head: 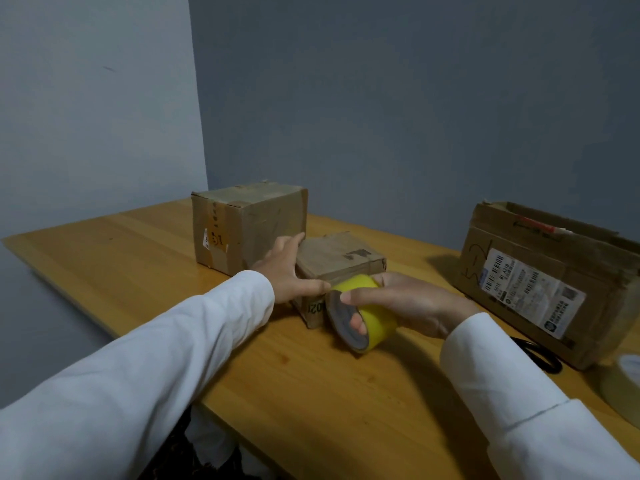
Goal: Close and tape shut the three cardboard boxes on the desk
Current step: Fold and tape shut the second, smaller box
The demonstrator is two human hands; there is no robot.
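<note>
Three brown cardboard boxes stood on the wooden tabletop. The small box was low and flat, top flaps down, dark marks on its lid and a printed number on its near end. The tall box stood just behind it to the left, closed, with worn tape along its top and a torn label on one side. The large box sat well apart at right, top not fully shut, a white shipping label with barcodes on its front.

Tape rolls counted: two. A yellow tape roll and a pale tape roll at the right edge, partly cut off. One black looped object, unidentifiable, lay before the large box.

Left hand: fingers spread straight, resting against the small box's left side, thumb at its near corner. Right hand: gripped the yellow tape roll, fingers through its core, roll touching the small box's near end.
</note>
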